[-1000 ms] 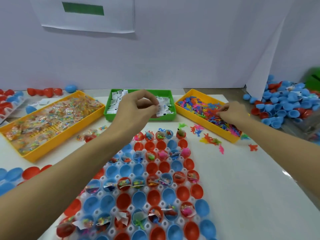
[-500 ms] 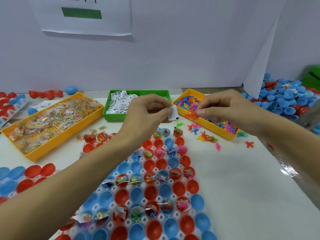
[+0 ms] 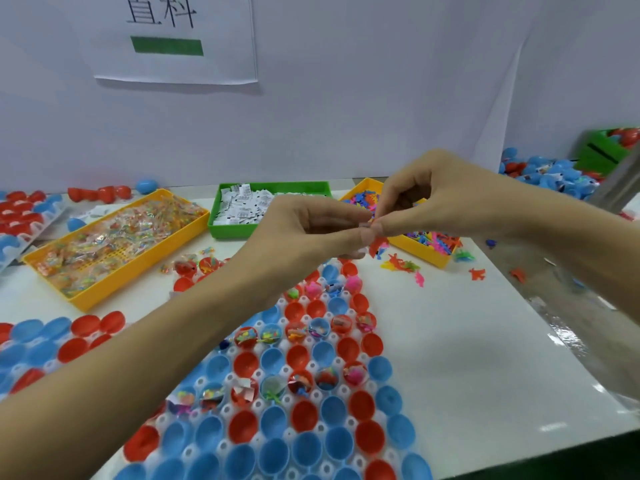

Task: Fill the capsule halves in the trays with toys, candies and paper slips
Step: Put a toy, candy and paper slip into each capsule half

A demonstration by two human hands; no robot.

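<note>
- Capsule halves (image 3: 304, 415), red and blue, are sitting open side up in a white tray (image 3: 284, 400) that is lying on the counter (image 3: 467, 341); some near the tray's middle and far end are holding toys, candies or slips, while the nearest rows are holding nothing.
- Above the tray's far end, the left hand (image 3: 311, 233) and right hand (image 3: 433, 199) are meeting fingertip to fingertip.
- The right hand's fingers (image 3: 382, 227) are pinching a red toy (image 3: 377, 244), which is hanging just below the fingertips.
- The left hand's fingers (image 3: 349, 233) are curling in a narrow pinch against the same spot; whether they are gripping the toy or a slip I cannot tell.
- Beyond the tray, a green bin (image 3: 270, 206) is holding paper slips (image 3: 242, 207).
- Left of the tray's far end, a yellow bin (image 3: 114, 244) is holding wrapped candies (image 3: 114, 233).
- Right of the green bin, another yellow bin (image 3: 426, 251) is holding small coloured toys, partly hidden behind the hands.
- A few loose toys (image 3: 401, 265) are lying on the counter just right of the tray's far end.
</note>
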